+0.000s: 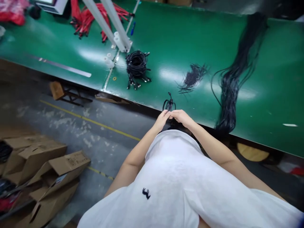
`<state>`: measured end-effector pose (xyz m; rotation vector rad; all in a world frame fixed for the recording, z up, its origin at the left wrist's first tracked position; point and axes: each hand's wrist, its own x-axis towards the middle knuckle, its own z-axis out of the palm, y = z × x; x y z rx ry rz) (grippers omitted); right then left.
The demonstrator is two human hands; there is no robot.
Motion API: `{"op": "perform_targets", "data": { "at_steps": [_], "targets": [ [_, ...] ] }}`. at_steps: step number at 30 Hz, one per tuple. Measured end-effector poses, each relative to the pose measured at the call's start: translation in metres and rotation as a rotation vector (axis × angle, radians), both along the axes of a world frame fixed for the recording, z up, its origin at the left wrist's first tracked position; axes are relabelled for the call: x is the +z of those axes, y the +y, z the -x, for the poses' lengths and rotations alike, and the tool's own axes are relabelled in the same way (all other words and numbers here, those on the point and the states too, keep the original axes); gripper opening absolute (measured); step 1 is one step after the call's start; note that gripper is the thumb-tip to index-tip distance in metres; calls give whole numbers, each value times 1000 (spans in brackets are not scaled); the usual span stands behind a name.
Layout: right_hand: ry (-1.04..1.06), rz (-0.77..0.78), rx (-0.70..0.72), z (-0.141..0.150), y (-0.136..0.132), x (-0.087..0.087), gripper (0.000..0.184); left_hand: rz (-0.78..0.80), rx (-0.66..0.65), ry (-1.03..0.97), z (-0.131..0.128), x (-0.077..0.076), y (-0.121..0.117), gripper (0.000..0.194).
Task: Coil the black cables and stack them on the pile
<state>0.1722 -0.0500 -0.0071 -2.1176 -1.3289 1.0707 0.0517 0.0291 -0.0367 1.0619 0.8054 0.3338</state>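
Observation:
A small looped black cable (169,103) is gripped at the table's front edge, its plug end pointing away from me. My left hand (163,117) pinches the bundle from the left. From the right, the fingers of my right hand (180,117) close on the same bundle, and the fingertips of both hands meet. Whether a tie sits between the fingers is too small to tell. Beyond my hands lies a pile of short thin black ties (193,77). Left of it rests a stack of coiled black cables (137,65) with several plugs sticking out.
A long bundle of black cables (231,91) crosses the green table (180,38) on the right. Red cables (91,20), metal posts (118,27), a blue pen (133,28) and a metal strip (65,66) lie farther left. Cardboard boxes (60,167) and a wooden stool (57,90) stand on the floor.

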Motion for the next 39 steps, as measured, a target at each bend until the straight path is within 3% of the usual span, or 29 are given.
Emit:
{"op": "perform_targets", "data": {
  "at_steps": [3, 6, 8, 11, 13, 16, 20, 24, 29, 33, 37, 39],
  "targets": [
    [20, -22, -135, -8, -21, 9, 43, -48, -76, 12, 4, 11, -1, 29],
    [-191, -279, -229, -14, -36, 20, 37, -52, -154, 92, 4, 26, 0, 28],
    [-394, -431, -86, -22, -38, 22, 47, -75, -271, 126, 2, 36, 3, 29],
    [-520, -320, 154, -38, -40, 19, 31, -43, -436, 110, -1, 46, 8, 28],
    [-580, -229, 201, -42, -41, 17, 27, -95, -574, 161, -4, 50, 12, 30],
    [-733, -229, 211, -37, -42, 21, 30, -127, -694, 201, -10, 53, 13, 35],
    [-817, -258, 218, -31, -40, 26, 32, -66, -643, 146, -19, 56, 3, 37],
    [-813, -295, 353, -38, -38, 27, 32, -67, -575, 164, -24, 57, -5, 39],
    [-848, -322, 465, -40, -36, 32, 50, 16, -568, 238, -25, 59, 0, 43],
    [-851, -386, 494, -41, -29, 40, 51, 48, -522, 241, -25, 60, 7, 42],
    [-728, -464, 623, -55, -25, 37, 44, 45, -571, 232, -29, 55, 6, 45],
    [-558, -549, 665, -61, -29, 35, 44, 27, -519, 220, -30, 60, -3, 45]
  ]
}}
